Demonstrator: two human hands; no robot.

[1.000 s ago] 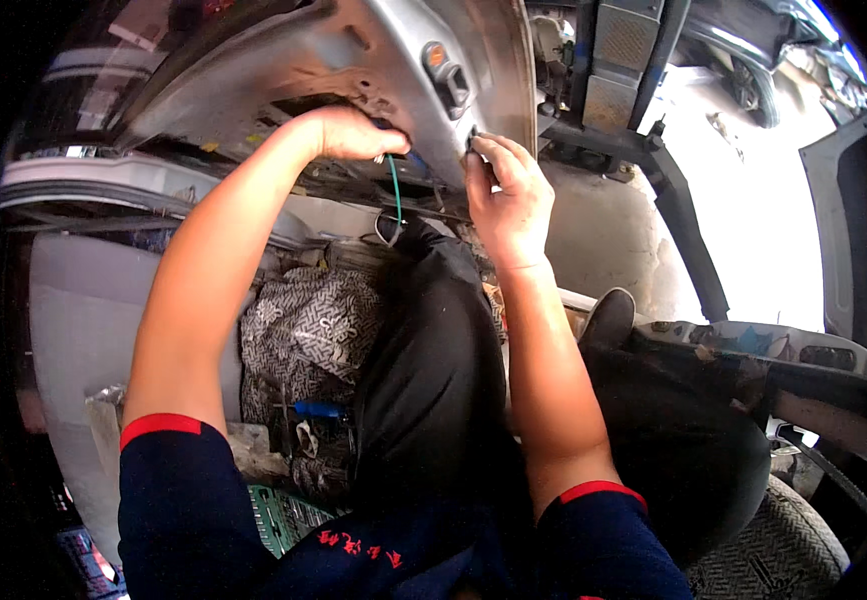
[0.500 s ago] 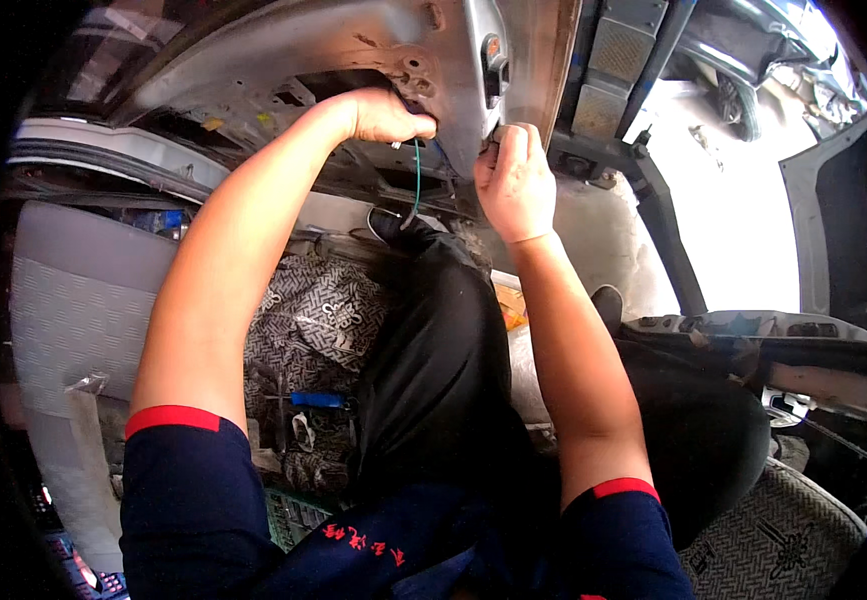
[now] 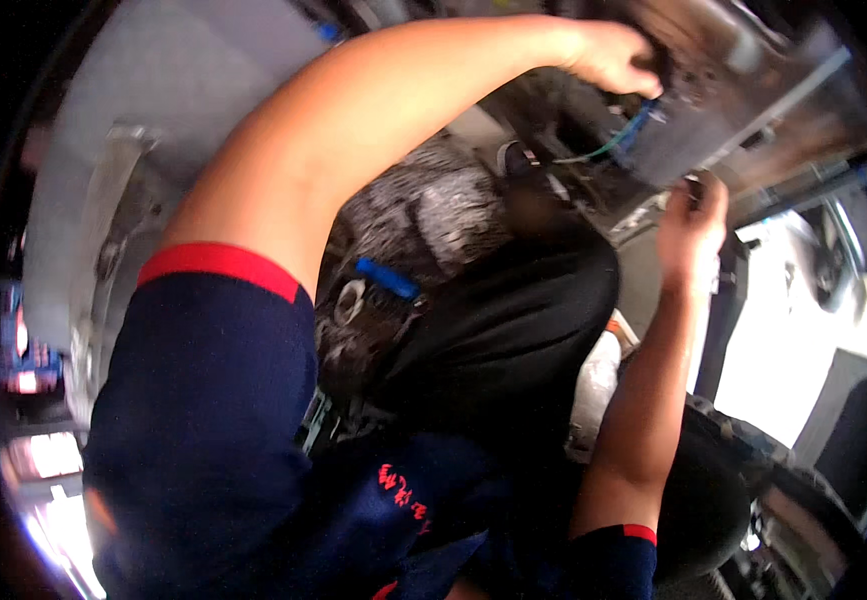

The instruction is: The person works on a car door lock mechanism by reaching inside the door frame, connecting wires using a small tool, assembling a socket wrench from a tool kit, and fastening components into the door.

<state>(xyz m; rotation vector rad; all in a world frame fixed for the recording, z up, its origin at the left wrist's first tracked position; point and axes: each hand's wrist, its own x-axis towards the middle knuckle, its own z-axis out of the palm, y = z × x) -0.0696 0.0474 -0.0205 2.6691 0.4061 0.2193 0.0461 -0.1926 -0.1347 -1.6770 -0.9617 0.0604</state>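
Note:
My left hand [image 3: 613,60] reaches to a dark opening in the bare inner side of a vehicle door [image 3: 703,125]. Its thumb and fingertips bend down there, and part of the fingers is hidden. Below those fingertips a thin green cable [image 3: 603,150] curves down, beside a blurred blue strip [image 3: 635,125]. At the door's edge is my right hand [image 3: 691,225], fingers curled round a small dark thing that I cannot make out. Motion blur softens the door and both hands.
A blue-handled tool [image 3: 388,278] lies on the patterned floor mat [image 3: 458,215], left of my bent leg [image 3: 503,290]. A grey seat [image 3: 163,110] stands at the left. Bright daylight comes through the doorway [image 3: 768,330] on the right.
The whole view has swung and tilted, so the door now appears at the upper right. My left hand stays at the door opening and my right hand at the door's edge.

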